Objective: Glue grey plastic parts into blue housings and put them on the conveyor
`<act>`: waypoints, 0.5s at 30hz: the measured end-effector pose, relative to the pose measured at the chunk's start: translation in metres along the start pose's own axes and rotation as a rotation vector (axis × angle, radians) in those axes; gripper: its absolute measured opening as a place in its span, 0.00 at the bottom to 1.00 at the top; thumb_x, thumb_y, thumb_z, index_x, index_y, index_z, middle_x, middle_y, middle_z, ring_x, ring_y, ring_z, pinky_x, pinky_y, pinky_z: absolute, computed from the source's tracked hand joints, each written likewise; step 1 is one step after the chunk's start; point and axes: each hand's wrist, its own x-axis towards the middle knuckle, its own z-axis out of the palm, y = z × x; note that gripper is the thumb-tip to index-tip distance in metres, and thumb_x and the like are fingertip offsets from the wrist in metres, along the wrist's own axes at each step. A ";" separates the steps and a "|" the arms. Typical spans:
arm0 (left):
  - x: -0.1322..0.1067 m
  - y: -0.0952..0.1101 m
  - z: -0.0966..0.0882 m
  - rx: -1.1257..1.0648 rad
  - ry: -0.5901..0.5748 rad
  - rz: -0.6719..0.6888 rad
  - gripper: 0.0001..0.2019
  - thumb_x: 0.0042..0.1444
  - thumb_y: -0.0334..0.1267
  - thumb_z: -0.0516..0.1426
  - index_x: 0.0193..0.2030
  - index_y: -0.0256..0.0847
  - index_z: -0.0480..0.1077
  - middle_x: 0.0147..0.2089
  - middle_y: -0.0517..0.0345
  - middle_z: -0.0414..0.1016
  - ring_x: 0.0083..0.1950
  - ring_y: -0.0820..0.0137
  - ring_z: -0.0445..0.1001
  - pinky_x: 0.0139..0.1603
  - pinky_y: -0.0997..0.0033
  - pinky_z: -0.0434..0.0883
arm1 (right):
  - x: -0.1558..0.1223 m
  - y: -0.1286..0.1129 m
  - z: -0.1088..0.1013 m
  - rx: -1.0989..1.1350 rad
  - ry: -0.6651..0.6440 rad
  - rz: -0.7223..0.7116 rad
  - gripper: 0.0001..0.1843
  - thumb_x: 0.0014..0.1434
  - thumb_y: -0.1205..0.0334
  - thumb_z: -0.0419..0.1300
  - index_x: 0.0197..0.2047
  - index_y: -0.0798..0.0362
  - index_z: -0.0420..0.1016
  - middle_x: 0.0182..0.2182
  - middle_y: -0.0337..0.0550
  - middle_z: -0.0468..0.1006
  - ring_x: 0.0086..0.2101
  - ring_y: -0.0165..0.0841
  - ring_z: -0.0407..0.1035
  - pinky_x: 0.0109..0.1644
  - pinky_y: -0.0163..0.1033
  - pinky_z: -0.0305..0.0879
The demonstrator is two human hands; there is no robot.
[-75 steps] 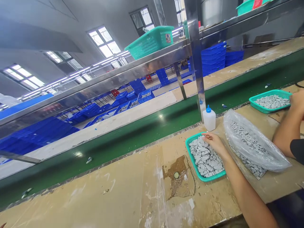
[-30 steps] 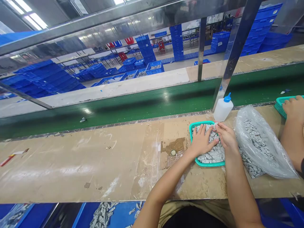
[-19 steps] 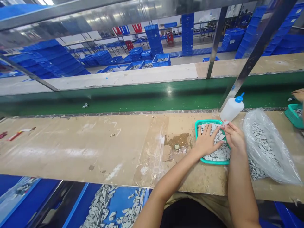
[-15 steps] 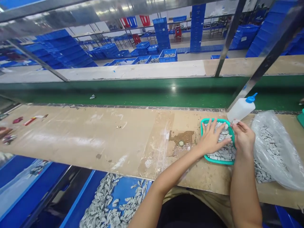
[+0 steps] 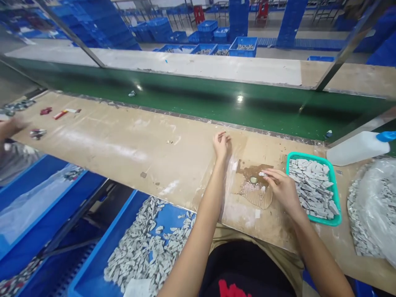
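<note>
Left hand (image 5: 222, 145) and right hand (image 5: 283, 189) work over a worn tan workbench (image 5: 148, 165), beside a teal basket (image 5: 309, 157) of grey pieces (image 5: 314, 189).
The right fingertips, over a brown stain (image 5: 252, 175), meet a small pale piece (image 5: 262, 174); the left hand rests bunched on bare board. A blue bin (image 5: 102, 243) of similar pieces sits below the bench edge.

My teal plastic tray (image 5: 335, 192), heaped with flat grey chips (image 5: 312, 189), sits on the bench (image 5: 173, 165) at my right hand (image 5: 283, 192).
</note>
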 end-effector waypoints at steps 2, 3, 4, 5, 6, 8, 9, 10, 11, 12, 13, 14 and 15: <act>0.005 -0.008 -0.003 -0.073 0.104 -0.107 0.08 0.64 0.36 0.48 0.36 0.39 0.65 0.37 0.55 0.71 0.37 0.75 0.74 0.49 0.67 0.74 | -0.001 0.001 0.002 -0.136 -0.046 -0.036 0.18 0.63 0.48 0.58 0.46 0.47 0.85 0.45 0.48 0.85 0.46 0.44 0.78 0.52 0.48 0.74; 0.006 -0.009 -0.001 -0.131 0.161 -0.163 0.06 0.62 0.34 0.49 0.36 0.39 0.65 0.35 0.57 0.71 0.36 0.75 0.74 0.48 0.69 0.74 | -0.001 0.002 0.002 -0.189 -0.073 -0.041 0.19 0.64 0.48 0.58 0.49 0.47 0.84 0.44 0.48 0.85 0.44 0.43 0.78 0.50 0.47 0.74; 0.006 -0.009 0.001 -0.199 0.202 -0.211 0.04 0.60 0.31 0.51 0.35 0.39 0.65 0.34 0.58 0.71 0.35 0.76 0.75 0.47 0.70 0.74 | -0.002 0.003 0.003 -0.235 -0.096 -0.041 0.20 0.65 0.47 0.57 0.51 0.47 0.83 0.42 0.48 0.85 0.41 0.42 0.79 0.48 0.47 0.74; 0.007 -0.008 0.003 -0.285 0.240 -0.259 0.04 0.57 0.29 0.52 0.34 0.39 0.66 0.33 0.58 0.72 0.35 0.76 0.75 0.47 0.71 0.74 | -0.003 0.004 0.003 -0.275 -0.107 -0.043 0.20 0.65 0.47 0.57 0.52 0.47 0.83 0.42 0.47 0.85 0.39 0.42 0.79 0.46 0.46 0.74; 0.007 -0.007 0.005 -0.365 0.268 -0.300 0.04 0.56 0.27 0.53 0.34 0.39 0.66 0.33 0.59 0.72 0.34 0.76 0.75 0.47 0.72 0.73 | -0.004 0.005 0.004 -0.306 -0.115 -0.051 0.20 0.65 0.47 0.57 0.52 0.46 0.83 0.41 0.47 0.86 0.38 0.41 0.79 0.46 0.46 0.74; 0.008 -0.005 0.008 -0.473 0.293 -0.354 0.06 0.55 0.25 0.53 0.34 0.39 0.68 0.33 0.60 0.72 0.34 0.76 0.74 0.47 0.72 0.72 | -0.006 0.006 0.006 -0.340 -0.126 -0.088 0.18 0.65 0.47 0.57 0.49 0.45 0.84 0.41 0.46 0.86 0.39 0.41 0.79 0.48 0.46 0.73; 0.008 -0.005 0.009 -0.491 0.288 -0.367 0.07 0.56 0.24 0.53 0.34 0.38 0.68 0.33 0.59 0.72 0.34 0.76 0.74 0.48 0.72 0.72 | -0.006 0.006 0.007 -0.351 -0.131 -0.116 0.17 0.66 0.47 0.57 0.46 0.45 0.85 0.41 0.46 0.86 0.40 0.41 0.79 0.49 0.46 0.73; 0.009 -0.005 0.009 -0.500 0.281 -0.373 0.07 0.57 0.24 0.52 0.35 0.38 0.69 0.34 0.59 0.72 0.34 0.76 0.74 0.49 0.71 0.72 | -0.007 0.006 0.008 -0.365 -0.134 -0.146 0.17 0.66 0.48 0.57 0.45 0.45 0.85 0.40 0.45 0.86 0.40 0.41 0.79 0.49 0.46 0.73; 0.009 -0.006 0.008 -0.507 0.273 -0.375 0.08 0.58 0.23 0.52 0.35 0.38 0.69 0.34 0.59 0.72 0.34 0.76 0.74 0.49 0.71 0.72 | -0.007 0.006 0.008 -0.381 -0.135 -0.176 0.17 0.67 0.48 0.57 0.44 0.45 0.85 0.39 0.45 0.86 0.39 0.41 0.79 0.48 0.46 0.73; 0.009 -0.006 0.008 -0.512 0.267 -0.374 0.08 0.59 0.23 0.51 0.35 0.37 0.69 0.34 0.58 0.72 0.34 0.77 0.74 0.50 0.71 0.72 | -0.007 0.005 0.009 -0.400 -0.136 -0.206 0.17 0.67 0.49 0.57 0.43 0.45 0.85 0.38 0.45 0.86 0.39 0.40 0.79 0.48 0.45 0.74; 0.010 -0.007 0.007 -0.517 0.262 -0.372 0.09 0.60 0.23 0.50 0.35 0.37 0.69 0.34 0.58 0.72 0.34 0.77 0.74 0.50 0.71 0.72 | -0.007 0.005 0.009 -0.420 -0.139 -0.235 0.16 0.67 0.50 0.57 0.43 0.46 0.85 0.37 0.45 0.86 0.38 0.39 0.79 0.47 0.45 0.74; 0.010 -0.008 0.007 -0.522 0.257 -0.373 0.09 0.61 0.23 0.50 0.35 0.36 0.69 0.34 0.58 0.72 0.35 0.77 0.74 0.51 0.70 0.72 | -0.006 0.004 0.009 -0.442 -0.144 -0.263 0.16 0.68 0.51 0.56 0.43 0.46 0.85 0.36 0.45 0.86 0.37 0.39 0.79 0.46 0.44 0.74; 0.010 -0.009 0.007 -0.526 0.251 -0.375 0.10 0.62 0.23 0.49 0.35 0.36 0.69 0.35 0.58 0.73 0.36 0.77 0.75 0.51 0.70 0.72 | -0.006 0.003 0.010 -0.464 -0.150 -0.292 0.16 0.68 0.52 0.57 0.43 0.47 0.85 0.36 0.44 0.86 0.36 0.38 0.79 0.44 0.43 0.74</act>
